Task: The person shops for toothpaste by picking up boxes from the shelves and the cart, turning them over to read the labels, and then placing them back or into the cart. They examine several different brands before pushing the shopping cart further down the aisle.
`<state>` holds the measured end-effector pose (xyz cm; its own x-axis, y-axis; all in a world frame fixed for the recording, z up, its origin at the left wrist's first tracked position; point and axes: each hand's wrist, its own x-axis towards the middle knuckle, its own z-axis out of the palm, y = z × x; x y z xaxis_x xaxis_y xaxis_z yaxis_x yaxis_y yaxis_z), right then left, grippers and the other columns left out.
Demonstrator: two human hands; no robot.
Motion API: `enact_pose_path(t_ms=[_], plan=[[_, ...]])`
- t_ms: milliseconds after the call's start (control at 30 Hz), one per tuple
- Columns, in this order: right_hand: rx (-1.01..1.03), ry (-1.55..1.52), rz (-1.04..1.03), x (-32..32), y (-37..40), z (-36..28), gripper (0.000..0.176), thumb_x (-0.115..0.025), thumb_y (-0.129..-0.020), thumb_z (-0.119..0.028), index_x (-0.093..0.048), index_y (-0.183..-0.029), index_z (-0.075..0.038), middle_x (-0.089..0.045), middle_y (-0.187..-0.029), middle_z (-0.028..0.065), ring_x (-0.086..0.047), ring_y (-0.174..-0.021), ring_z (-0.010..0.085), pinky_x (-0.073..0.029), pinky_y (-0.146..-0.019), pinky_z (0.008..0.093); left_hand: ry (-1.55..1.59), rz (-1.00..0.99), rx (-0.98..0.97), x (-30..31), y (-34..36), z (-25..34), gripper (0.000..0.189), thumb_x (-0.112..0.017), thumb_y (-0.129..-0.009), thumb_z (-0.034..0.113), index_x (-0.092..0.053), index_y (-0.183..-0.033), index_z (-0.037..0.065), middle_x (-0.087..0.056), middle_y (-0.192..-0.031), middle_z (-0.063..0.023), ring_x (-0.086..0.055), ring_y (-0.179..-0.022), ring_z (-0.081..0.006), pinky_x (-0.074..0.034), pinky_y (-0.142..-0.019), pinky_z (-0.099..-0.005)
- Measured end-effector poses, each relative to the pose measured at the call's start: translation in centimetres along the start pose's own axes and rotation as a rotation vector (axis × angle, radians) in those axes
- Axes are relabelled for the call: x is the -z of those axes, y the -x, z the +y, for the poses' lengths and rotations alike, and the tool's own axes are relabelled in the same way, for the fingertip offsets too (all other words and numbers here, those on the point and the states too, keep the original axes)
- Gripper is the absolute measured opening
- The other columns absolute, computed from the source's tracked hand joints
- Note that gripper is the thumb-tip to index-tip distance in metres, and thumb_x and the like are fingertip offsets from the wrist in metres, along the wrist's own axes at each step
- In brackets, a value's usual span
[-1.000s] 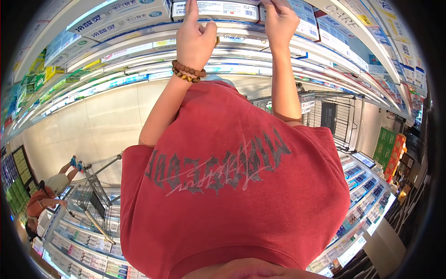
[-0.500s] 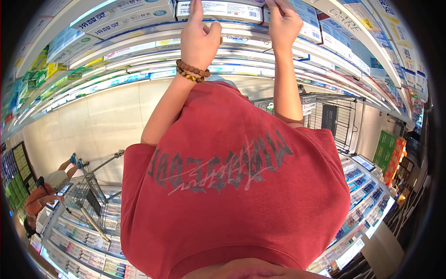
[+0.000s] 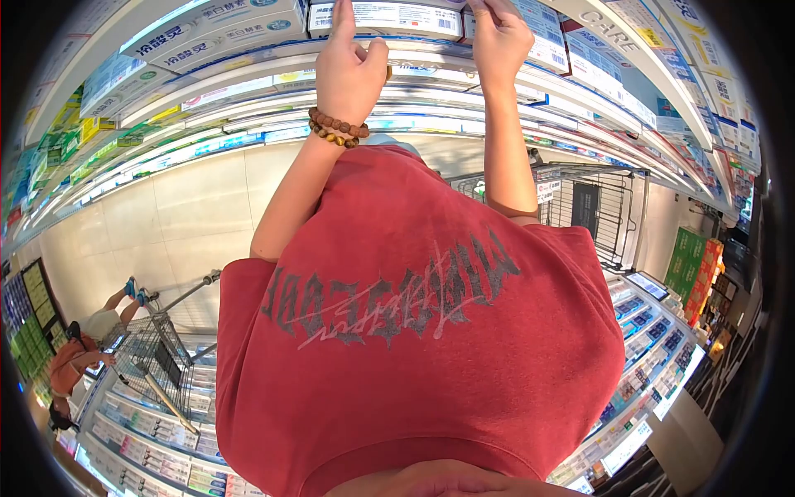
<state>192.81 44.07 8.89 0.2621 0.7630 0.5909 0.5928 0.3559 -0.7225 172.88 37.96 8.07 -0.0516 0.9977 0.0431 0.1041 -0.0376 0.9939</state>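
Note:
At the top of the view, my left hand (image 3: 350,79) is against the front of a long white-and-blue toothpaste box (image 3: 406,18) on a shelf. Its index finger points up across the box's left part, the thumb stands apart, and the other fingers are mostly hidden. Two beaded bracelets (image 3: 338,127) circle that wrist. My right hand (image 3: 503,45) is at the box's right end, its fingertips pinched together near the top edge of the frame. What lies between those fingertips is hidden. More toothpaste boxes (image 3: 219,31) are stacked to the left, and others (image 3: 596,70) stand to the right.
Lower shelves (image 3: 248,87) with packaged goods run below my hands. A wire shopping cart (image 3: 609,207) stands to my right. At the left, a person in an orange top (image 3: 70,364) is beside another cart (image 3: 157,356). Behind me are shelves of small packs (image 3: 145,431).
The view has shifted slightly, so the hands and shelf sit a little farther left and up. Both hands keep nearly the same pose at the box. The person at the left has shifted slightly.

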Motion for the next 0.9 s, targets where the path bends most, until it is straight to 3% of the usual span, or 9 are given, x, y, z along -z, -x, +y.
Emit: enact_pose_path(t_ms=[233,433,533,633,733,900], plan=[[0.02,0.019,0.013,0.0,-0.1,-0.1,0.021,-0.069,-0.087,-0.005,-0.071,-0.104,0.007,-0.073,-0.106,0.0205,-0.069,-0.103,0.0282,-0.05,-0.092,0.0324,-0.003,0.01,-0.009,0.0,0.0,0.1,0.073,-0.06,-0.092,0.014,-0.026,-0.156,0.002,-0.054,-0.061,0.0024,-0.047,-0.055,-0.0042,-0.043,-0.054,-0.0224],[-0.162,-0.112,-0.027,0.2,0.3,-0.9,0.025,-0.07,-0.087,-0.005,-0.071,-0.111,0.005,-0.074,-0.102,0.019,-0.071,-0.097,0.0277,-0.052,-0.088,0.0327,-0.053,0.016,-0.015,0.3,0.1,0.4,0.072,-0.06,-0.092,0.015,-0.027,-0.156,0.003,-0.053,-0.06,0.0033,-0.046,-0.054,-0.0043,-0.043,-0.053,-0.0227],[-0.197,-0.203,0.026,0.3,0.7,-0.3,0.032,-0.071,-0.085,-0.004,-0.069,-0.116,0.002,-0.072,-0.104,0.0206,-0.069,-0.1,0.0304,-0.051,-0.09,0.0352,-0.347,0.053,-0.143,0.6,0.1,1.0,0.071,-0.06,-0.092,0.017,-0.03,-0.155,0.003,-0.052,-0.058,0.0041,-0.045,-0.052,-0.0056,-0.042,-0.053,-0.0251],[0.255,0.194,0.065,1.0,0.3,-0.4,0.037,-0.073,-0.082,-0.005,-0.068,-0.118,0.0,-0.068,-0.109,0.0225,-0.066,-0.102,0.0344,-0.05,-0.091,0.0396,-0.676,0.339,-0.583,0.0,-0.4,2.1,0.064,-0.059,-0.084,0.007,-0.046,-0.146,0.002,-0.066,-0.118,-0.0223,-0.06,-0.056,-0.0256,-0.048,-0.052,-0.0341],[0.351,0.3,0.057,0.5,0.3,-1.0,0.037,-0.073,-0.08,-0.005,-0.068,-0.117,-0.002,-0.065,-0.112,0.0231,-0.061,-0.104,0.0388,-0.048,-0.092,0.0438,-0.781,0.281,-0.603,0.1,-0.8,2.7,0.058,-0.061,-0.082,0.007,-0.053,-0.14,0.005,-0.043,-0.15,-0.0228,-0.065,-0.065,-0.0307,-0.052,-0.055,-0.0366],[0.364,0.246,-0.09,0.5,-0.5,-1.7,0.037,-0.074,-0.079,-0.005,-0.068,-0.116,-0.003,-0.064,-0.115,0.0228,-0.06,-0.104,0.0408,-0.048,-0.091,0.0451,-0.924,0.286,-0.625,-0.2,-2.3,3.6,0.056,-0.061,-0.081,0.006,-0.056,-0.137,0.009,-0.054,-0.142,-0.0191,-0.064,-0.062,-0.0293,-0.053,-0.055,-0.0383]])
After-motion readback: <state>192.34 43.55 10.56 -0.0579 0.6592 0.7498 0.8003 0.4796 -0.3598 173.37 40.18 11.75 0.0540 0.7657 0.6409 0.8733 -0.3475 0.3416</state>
